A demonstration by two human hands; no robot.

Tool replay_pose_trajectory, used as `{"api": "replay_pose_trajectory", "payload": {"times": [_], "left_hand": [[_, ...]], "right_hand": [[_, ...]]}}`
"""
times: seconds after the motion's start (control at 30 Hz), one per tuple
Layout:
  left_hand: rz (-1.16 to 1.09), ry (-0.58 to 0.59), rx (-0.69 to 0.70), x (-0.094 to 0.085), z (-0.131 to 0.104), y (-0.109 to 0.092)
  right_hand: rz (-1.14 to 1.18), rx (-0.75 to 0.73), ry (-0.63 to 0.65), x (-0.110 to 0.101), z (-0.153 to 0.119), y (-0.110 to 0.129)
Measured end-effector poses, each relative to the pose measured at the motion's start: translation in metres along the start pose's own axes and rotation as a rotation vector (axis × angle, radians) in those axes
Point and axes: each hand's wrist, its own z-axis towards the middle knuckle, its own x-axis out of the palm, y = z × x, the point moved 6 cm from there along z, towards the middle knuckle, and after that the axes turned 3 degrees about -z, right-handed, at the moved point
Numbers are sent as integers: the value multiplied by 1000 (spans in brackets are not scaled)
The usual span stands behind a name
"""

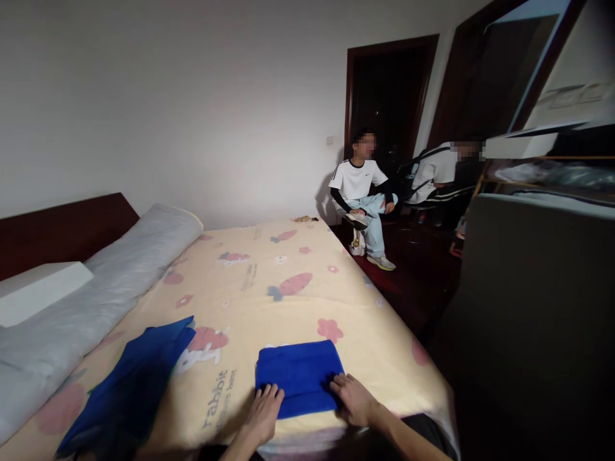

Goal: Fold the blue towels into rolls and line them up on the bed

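A folded blue cloth (pixel 300 374) lies flat as a rough rectangle near the front edge of the bed (pixel 269 326). On its lower left corner rests my left hand (pixel 262 410), fingers stretched over the fabric. My right hand (pixel 354 398) has its fingers curled around the cloth's right edge; the thumb is partly hidden. Farther left, several blue cloths (pixel 139 371) lie in a loose, overlapping heap on the patterned sheet, their near end in dark shadow.
A rolled grey quilt (pixel 139 262) runs along the headboard (pixel 72 224), with a white box (pixel 43 291) on it. Two people sit beyond the bed, one on a stool (pixel 358 221). A dark panel (pixel 538 307) stands on the right. A small tan item (pixel 303 219) lies at the bed's far edge.
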Motion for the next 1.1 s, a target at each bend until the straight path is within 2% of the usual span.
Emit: {"api": "replay_pose_trajectory", "payload": {"times": [0.1,0.23,0.3,0.37,0.47,0.6,0.67,0.73,0.8,0.9,0.97,1.03,1.1], "left_hand": [[-62,-62,40,3,-1,-10],[-165,-158,190,9,3,-43],[-195,-222,218,9,10,-59],[-219,-310,143,7,21,-63],[-240,-458,-68,4,31,-47],[-175,-559,-261,1,24,-5],[-123,-550,-351,0,16,13],[-101,-518,-377,-1,13,19],[-120,-472,-303,-2,20,8],[-185,-390,-110,-2,45,-22],[-200,-327,-52,-3,62,-35],[-186,-284,-70,-7,71,-35],[-152,-275,-128,-15,70,-23]], "right_hand": [[9,-66,-6,-1,-3,12],[52,-132,-3,9,4,43],[58,-80,-34,16,15,56],[58,32,-88,21,28,60],[67,191,-156,24,41,51],[16,415,-191,18,36,16],[-23,520,-183,14,29,0],[-32,541,-188,10,28,-2],[7,455,-171,10,37,11],[88,253,-91,16,62,42],[109,203,-49,19,77,52],[107,224,-38,20,84,47],[96,276,-52,18,83,29]]}}
